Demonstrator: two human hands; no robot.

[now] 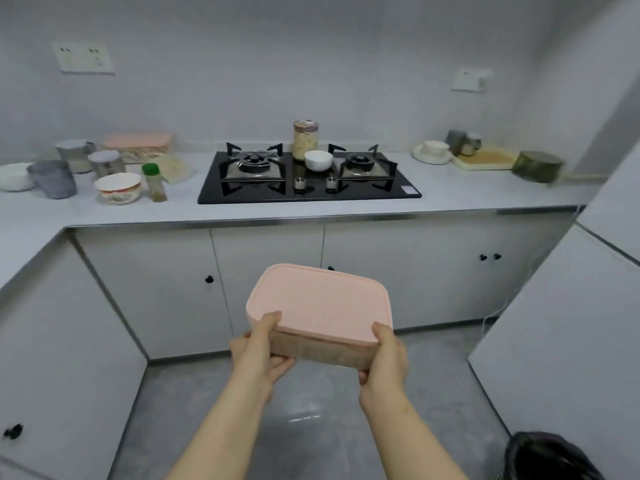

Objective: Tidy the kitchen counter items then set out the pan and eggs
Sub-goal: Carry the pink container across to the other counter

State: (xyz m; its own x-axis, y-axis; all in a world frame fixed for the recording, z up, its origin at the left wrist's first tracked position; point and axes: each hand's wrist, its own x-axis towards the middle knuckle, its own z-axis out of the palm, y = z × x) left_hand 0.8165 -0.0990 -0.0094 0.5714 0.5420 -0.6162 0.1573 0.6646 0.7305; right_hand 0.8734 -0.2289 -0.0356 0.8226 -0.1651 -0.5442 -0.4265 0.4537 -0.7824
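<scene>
I'm gripping the pink-lidded container (pixel 320 306) with left hand (pixel 258 351) and right hand (pixel 384 358), facing the stove (pixel 308 178).

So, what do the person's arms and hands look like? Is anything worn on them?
Nothing is worn. The left forearm and the right forearm are bare down to the frame's edge, with no sleeve in view. The left hand and the right hand have no gloves. No ring, watch, bracelet or marking shows.
</scene>
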